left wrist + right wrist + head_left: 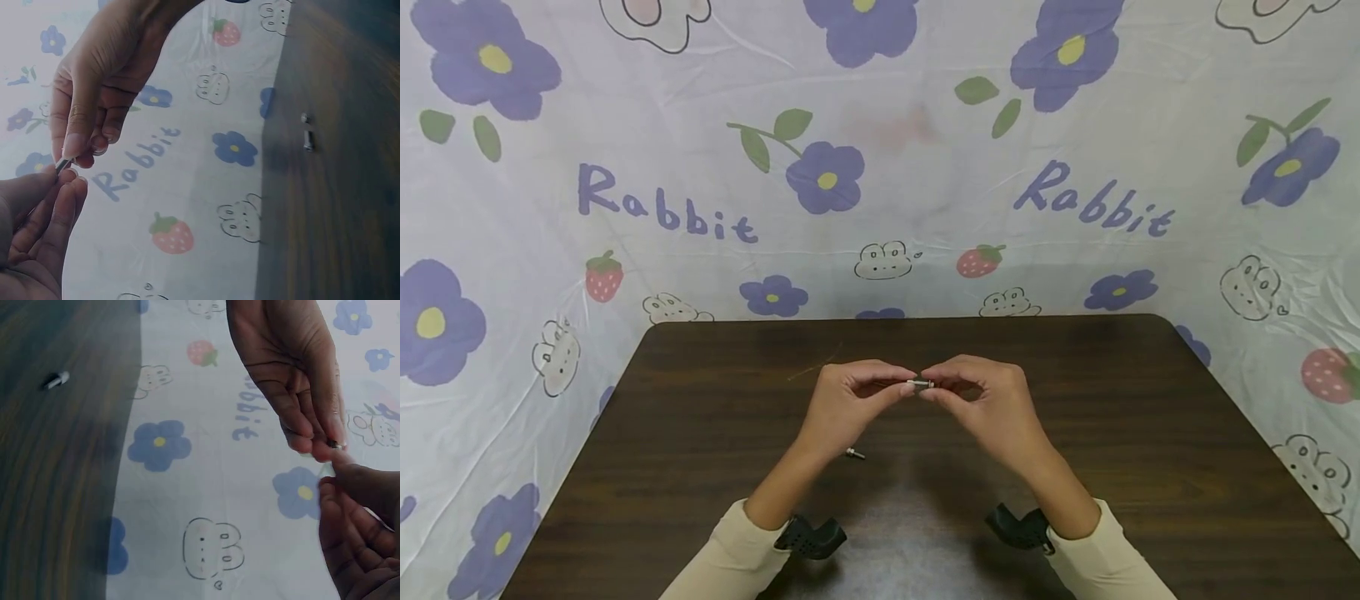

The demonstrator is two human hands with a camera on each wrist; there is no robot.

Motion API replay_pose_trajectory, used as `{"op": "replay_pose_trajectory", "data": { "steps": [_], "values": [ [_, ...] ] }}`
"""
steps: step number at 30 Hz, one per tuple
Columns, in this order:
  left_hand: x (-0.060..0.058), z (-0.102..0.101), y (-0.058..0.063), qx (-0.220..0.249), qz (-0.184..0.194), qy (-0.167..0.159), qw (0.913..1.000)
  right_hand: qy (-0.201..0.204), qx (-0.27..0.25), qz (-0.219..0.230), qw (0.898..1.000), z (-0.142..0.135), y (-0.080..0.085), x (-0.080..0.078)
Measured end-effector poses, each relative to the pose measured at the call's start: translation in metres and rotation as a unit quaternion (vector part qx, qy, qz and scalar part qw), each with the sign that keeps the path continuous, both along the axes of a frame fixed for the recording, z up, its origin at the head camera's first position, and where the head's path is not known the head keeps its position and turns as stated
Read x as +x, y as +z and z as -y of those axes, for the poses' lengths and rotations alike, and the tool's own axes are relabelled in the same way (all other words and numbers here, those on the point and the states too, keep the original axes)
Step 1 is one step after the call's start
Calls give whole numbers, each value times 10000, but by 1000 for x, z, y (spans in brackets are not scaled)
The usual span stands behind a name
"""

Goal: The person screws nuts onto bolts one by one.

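Silver metal bolt (920,384) is up between the two hands, above the dark brown wooden counter (1112,467); it bridges the narrow gap between the fingertips, lying roughly level from left to right in the head view. Left hand (853,400): thumb and forefinger pinch the bolt's left end. Right hand (992,400): thumb and forefinger pinch the right end, which looks wider. Only the short middle stretch of the bolt shows; both ends are partly covered by fingers, so can't tell if it's one piece or two fitted together. Left wrist view has the bolt tilted between the two sets of fingertips; right wrist view shows just a small glint of it.

Second bolt (855,453) lies on the counter, below and left of the held one in the head view, just beside the left forearm, not touched by either hand. Left wrist view shows a small round bit and a longer bit there; can't tell whether they're joined.

Cream sleeves (730,554), black wrist mounts (811,537) on both wrists. White cloth (917,183) behind, printed with purple flowers, strawberries, rabbit faces, "Rabbit" lettering.
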State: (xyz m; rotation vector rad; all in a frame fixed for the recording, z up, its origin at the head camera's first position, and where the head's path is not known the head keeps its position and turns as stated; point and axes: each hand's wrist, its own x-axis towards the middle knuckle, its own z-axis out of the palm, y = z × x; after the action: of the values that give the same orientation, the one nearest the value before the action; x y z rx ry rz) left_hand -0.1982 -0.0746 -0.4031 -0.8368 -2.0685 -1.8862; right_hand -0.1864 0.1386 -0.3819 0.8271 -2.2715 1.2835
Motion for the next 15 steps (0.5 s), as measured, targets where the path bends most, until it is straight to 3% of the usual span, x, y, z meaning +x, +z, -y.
{"op": "replay_pose_trajectory", "data": {
  "steps": [9,15],
  "values": [
    [11,3,25,359,-583,164,9975,476,-970,-496,9929,8,16,6],
    [20,4,38,510,-769,147,9956,583,-1382,-1101,9825,14,26,10]
  ]
}}
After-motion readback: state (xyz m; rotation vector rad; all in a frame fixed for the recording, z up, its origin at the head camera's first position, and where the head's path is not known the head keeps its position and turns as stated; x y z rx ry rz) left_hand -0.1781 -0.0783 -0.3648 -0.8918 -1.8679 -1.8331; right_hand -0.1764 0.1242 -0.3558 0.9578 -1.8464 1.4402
